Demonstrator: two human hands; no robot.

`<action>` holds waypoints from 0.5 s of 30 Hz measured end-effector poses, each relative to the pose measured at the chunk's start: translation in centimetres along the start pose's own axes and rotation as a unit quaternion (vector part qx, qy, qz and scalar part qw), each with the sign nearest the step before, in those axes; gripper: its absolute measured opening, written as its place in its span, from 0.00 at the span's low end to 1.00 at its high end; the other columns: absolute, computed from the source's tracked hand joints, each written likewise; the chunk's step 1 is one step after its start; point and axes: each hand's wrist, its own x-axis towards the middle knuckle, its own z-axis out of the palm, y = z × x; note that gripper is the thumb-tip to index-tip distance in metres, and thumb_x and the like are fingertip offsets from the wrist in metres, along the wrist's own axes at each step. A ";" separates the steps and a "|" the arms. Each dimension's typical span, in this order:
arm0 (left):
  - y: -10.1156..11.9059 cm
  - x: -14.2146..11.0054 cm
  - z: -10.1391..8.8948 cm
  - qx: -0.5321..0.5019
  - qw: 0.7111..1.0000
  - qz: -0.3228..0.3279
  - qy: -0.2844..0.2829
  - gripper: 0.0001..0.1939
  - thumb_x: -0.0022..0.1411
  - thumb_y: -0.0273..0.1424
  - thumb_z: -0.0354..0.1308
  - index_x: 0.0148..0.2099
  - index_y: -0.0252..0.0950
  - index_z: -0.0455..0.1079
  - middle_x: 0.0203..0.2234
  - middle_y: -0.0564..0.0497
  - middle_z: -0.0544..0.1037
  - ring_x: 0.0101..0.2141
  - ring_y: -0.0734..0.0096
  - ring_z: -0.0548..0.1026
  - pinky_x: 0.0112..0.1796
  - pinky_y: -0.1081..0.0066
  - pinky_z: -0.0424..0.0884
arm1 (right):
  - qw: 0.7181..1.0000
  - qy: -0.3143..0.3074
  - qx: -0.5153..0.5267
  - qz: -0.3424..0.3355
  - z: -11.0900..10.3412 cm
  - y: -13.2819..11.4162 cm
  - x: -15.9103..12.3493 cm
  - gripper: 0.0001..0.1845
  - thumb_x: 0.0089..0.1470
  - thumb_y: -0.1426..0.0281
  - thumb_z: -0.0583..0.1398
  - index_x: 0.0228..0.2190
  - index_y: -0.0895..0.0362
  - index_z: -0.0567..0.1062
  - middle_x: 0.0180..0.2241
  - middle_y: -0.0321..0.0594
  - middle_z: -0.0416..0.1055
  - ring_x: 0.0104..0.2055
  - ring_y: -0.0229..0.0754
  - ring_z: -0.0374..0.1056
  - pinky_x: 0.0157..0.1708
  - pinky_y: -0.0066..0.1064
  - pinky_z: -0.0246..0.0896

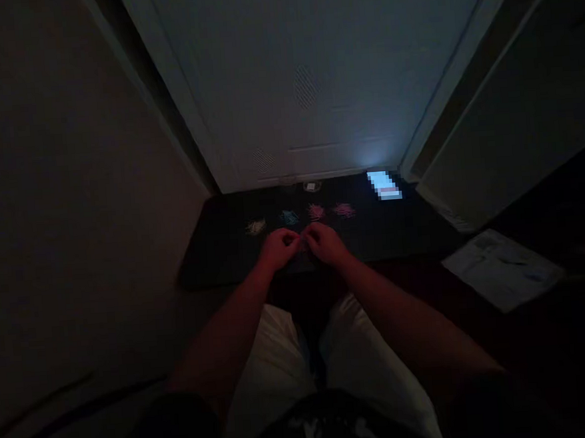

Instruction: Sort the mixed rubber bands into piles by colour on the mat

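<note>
My left hand (281, 246) and my right hand (325, 243) meet over the front part of a low dark table (219, 251). Thumb and fingertips of both are pinched, almost touching each other. Whatever is between them is too small and dim to make out. Just beyond my fingers lie small heaps of thin sticks: a pale yellowish heap (256, 227), a blue heap (289, 216), a pink heap (316, 211) and a second pink heap (344, 210). A faint clear shape shows below the fingertips, too dark to name.
Behind the heaps, a small clear container (312, 186) with a white label stands near another faint round one (288, 180). A lit phone (384, 184), blurred out, is at the back right. A white door (285, 113) rises behind the table. Printed paper (501, 268) lies to the right.
</note>
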 end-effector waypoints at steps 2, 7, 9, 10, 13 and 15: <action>0.0 0.1 0.1 -0.010 1.000 -0.013 -0.007 0.10 0.53 0.34 0.55 0.35 0.34 0.73 0.29 0.50 0.76 0.29 0.74 0.71 0.32 0.74 0.66 | 1.000 -0.006 0.010 0.013 -0.1 0.0 0.0 0.05 0.48 0.74 0.53 0.28 0.57 0.69 0.29 0.38 0.67 0.33 0.39 0.62 0.35 0.28 0.55; 0.2 0.1 0.1 -0.015 0.999 -0.030 -0.005 0.10 0.53 0.34 0.55 0.34 0.33 0.73 0.27 0.50 0.76 0.27 0.74 0.71 0.30 0.74 0.66 | 0.999 -0.004 0.025 0.034 -0.4 -0.2 0.0 0.06 0.49 0.75 0.52 0.29 0.57 0.68 0.29 0.38 0.68 0.32 0.38 0.62 0.33 0.29 0.55; 0.3 0.1 0.1 -0.011 1.000 -0.029 0.003 0.10 0.53 0.34 0.55 0.33 0.33 0.73 0.27 0.50 0.76 0.27 0.74 0.70 0.30 0.74 0.66 | 0.999 0.002 0.029 0.036 -0.5 -0.3 0.1 0.07 0.49 0.75 0.52 0.29 0.57 0.69 0.29 0.38 0.68 0.33 0.39 0.63 0.34 0.29 0.55; 0.3 0.1 0.1 -0.010 1.000 -0.028 0.006 0.10 0.53 0.34 0.55 0.33 0.33 0.73 0.27 0.50 0.76 0.27 0.74 0.70 0.30 0.74 0.66 | 0.999 0.004 0.034 0.036 -0.6 -0.4 0.1 0.07 0.49 0.75 0.51 0.30 0.57 0.69 0.30 0.39 0.68 0.33 0.39 0.63 0.34 0.29 0.56; 0.4 0.1 0.0 -0.013 1.000 -0.027 0.006 0.10 0.53 0.34 0.55 0.33 0.33 0.73 0.26 0.50 0.75 0.27 0.74 0.70 0.30 0.74 0.66 | 0.998 0.002 0.046 0.036 -0.7 -0.5 0.1 0.07 0.49 0.73 0.52 0.31 0.57 0.70 0.30 0.39 0.68 0.32 0.38 0.63 0.34 0.29 0.56; 0.5 0.1 0.0 -0.016 1.000 -0.026 0.003 0.10 0.53 0.34 0.55 0.33 0.33 0.73 0.27 0.50 0.75 0.27 0.75 0.70 0.30 0.74 0.66 | 0.998 -0.003 0.049 0.034 -0.8 -0.6 0.0 0.07 0.49 0.71 0.54 0.32 0.58 0.70 0.29 0.39 0.68 0.30 0.38 0.63 0.32 0.29 0.56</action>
